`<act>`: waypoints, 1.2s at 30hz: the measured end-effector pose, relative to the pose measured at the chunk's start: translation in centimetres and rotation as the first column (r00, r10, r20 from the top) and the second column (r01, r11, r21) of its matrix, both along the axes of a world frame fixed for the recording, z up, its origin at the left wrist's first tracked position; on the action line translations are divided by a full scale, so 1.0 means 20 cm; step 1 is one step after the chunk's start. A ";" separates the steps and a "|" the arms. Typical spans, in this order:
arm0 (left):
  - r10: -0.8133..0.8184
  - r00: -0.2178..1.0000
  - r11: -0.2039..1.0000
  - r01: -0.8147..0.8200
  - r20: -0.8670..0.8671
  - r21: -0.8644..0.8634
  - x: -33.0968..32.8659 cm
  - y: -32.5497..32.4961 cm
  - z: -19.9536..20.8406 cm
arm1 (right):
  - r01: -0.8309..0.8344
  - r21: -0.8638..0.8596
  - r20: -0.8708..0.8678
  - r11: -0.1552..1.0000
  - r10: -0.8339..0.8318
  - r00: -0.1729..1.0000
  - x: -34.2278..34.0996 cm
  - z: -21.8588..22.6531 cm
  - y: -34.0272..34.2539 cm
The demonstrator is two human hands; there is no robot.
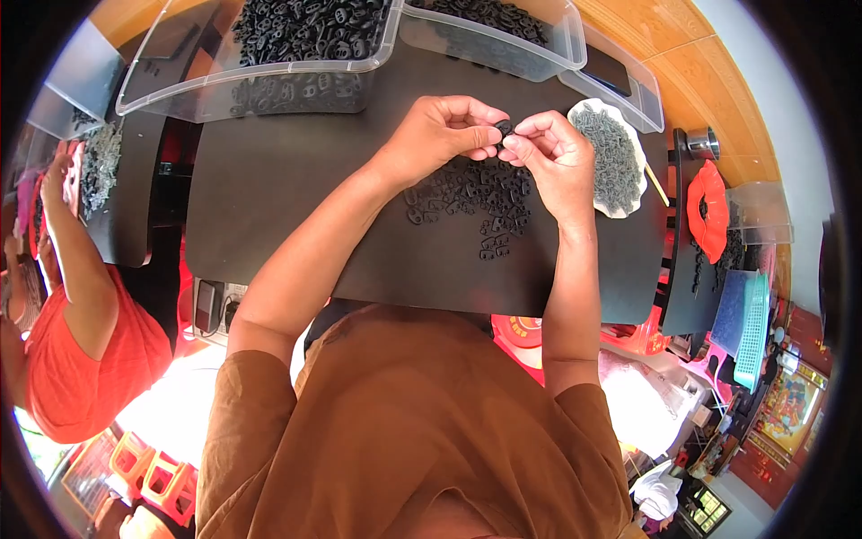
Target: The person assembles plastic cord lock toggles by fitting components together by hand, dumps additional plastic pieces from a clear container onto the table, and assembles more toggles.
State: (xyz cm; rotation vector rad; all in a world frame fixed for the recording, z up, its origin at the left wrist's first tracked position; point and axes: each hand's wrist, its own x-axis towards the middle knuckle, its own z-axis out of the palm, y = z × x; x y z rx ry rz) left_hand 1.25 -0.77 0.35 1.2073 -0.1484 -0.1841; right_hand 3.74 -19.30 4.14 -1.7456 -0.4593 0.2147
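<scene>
Over the dark table [278,207] my two hands meet, pinching one small black plastic part [505,128] between their fingertips. My left hand [446,128] grips it from the left, thumb and forefinger closed. From the right, my right hand [558,157] closes on the same part. Its exact kind is mostly hidden by the fingers. Just below the hands lies a loose spread of small black plastic pieces [467,198], several with holes through them. Beside my right hand stands a white scalloped dish [639,184] heaped with small grey translucent pieces [611,153].
Along the back stand a clear plastic bin [260,85] of black parts, another clear bin [539,58] and a clear tray [642,99] holding a dark flat object. A red dish [709,211] and metal cup [702,144] are at right. A person in red [99,341] sits at left.
</scene>
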 end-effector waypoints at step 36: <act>-0.045 0.999 0.999 0.045 0.000 -0.008 -0.01 0.01 0.03 | -0.161 -0.036 0.051 0.986 0.163 0.985 0.02 0.01 -0.04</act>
